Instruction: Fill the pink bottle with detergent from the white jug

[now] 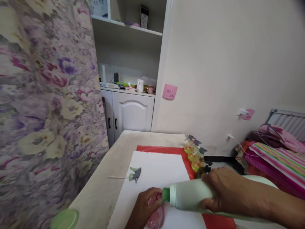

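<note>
My right hand is wrapped round a large pale green bottle, tipped onto its side with its green spout pointing left. The spout meets the top of a small pink see-through bottle. Round the neck of that pink bottle my left hand is closed. On the white sheet lies a spray head, grey and green, with its thin tube stretching left. Whether liquid runs from the spout I cannot tell.
Several spray bottles with yellow liquid line the table's right edge, near a dark pump bottle. A green lid lies at the front left. Red paper sits under the white sheet. A floral curtain hangs at left.
</note>
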A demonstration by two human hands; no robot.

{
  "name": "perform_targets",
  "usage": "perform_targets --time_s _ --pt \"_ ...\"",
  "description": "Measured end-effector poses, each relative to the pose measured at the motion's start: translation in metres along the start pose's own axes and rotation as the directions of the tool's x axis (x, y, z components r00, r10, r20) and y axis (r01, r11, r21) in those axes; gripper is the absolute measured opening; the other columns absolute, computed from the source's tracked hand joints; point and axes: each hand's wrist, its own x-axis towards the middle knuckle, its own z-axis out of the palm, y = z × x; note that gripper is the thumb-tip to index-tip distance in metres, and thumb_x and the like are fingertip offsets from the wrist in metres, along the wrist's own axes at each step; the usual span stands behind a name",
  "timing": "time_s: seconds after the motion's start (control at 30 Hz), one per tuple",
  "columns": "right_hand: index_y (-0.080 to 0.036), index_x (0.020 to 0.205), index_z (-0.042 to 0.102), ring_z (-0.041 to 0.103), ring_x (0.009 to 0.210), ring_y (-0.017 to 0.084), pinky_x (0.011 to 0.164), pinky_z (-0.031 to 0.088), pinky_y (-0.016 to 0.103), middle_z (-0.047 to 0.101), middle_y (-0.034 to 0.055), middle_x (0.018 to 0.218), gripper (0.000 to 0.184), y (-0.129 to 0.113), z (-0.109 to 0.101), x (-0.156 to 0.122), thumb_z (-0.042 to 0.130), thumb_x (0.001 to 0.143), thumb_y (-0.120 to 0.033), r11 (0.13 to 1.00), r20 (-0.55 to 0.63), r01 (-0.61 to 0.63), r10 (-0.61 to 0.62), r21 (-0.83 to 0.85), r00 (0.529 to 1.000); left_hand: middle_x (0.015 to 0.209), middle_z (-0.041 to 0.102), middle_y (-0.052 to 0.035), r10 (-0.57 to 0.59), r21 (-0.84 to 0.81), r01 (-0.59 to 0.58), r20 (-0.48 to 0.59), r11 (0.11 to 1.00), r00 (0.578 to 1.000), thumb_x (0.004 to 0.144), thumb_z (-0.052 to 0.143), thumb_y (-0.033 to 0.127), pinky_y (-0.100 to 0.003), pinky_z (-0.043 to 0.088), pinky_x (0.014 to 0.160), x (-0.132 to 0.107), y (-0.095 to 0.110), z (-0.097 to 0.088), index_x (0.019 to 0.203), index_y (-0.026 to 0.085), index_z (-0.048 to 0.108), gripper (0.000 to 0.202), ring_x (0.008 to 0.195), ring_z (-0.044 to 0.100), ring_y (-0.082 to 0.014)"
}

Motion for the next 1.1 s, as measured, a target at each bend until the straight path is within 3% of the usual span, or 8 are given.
perform_targets --time_s 0.43,1.1 --pt "-0.017 0.087 0.071 0.070 0.077 0.038 0.064 0.048 0.043 0.075 0.0177 0.083 0.037 -0.0040 -0.0031 0.0001 0.060 0.073 -0.050 1.000 -0.003 0.008 -0.008 -0.029 1.000 0.092 0.077 -0.0041 0.007 0.014 -0.007 0.003 1.000 1.000 0.075 0.068 0.022 -0.029 0.049 0.083 0.0002 -0.0030 -0.0013 0.091 0.021 0.075 0.018 0.090 0.068 -0.0233" --pt "-0.017 0.086 0.072 0.070 0.073 0.036 0.059 0.045 0.039 0.076 0.0166 0.080 0.036 -0.0047 -0.0024 0.0019 0.062 0.072 -0.049 0.999 -0.023 0.022 -0.022 -0.027 0.999 0.091 0.077 -0.0045 0.028 0.018 -0.028 0.003 0.999 1.000 0.077 0.069 0.030 -0.029 0.049 0.081 -0.0008 -0.0052 -0.0026 0.091 0.021 0.075 0.019 0.089 0.068 -0.0234"
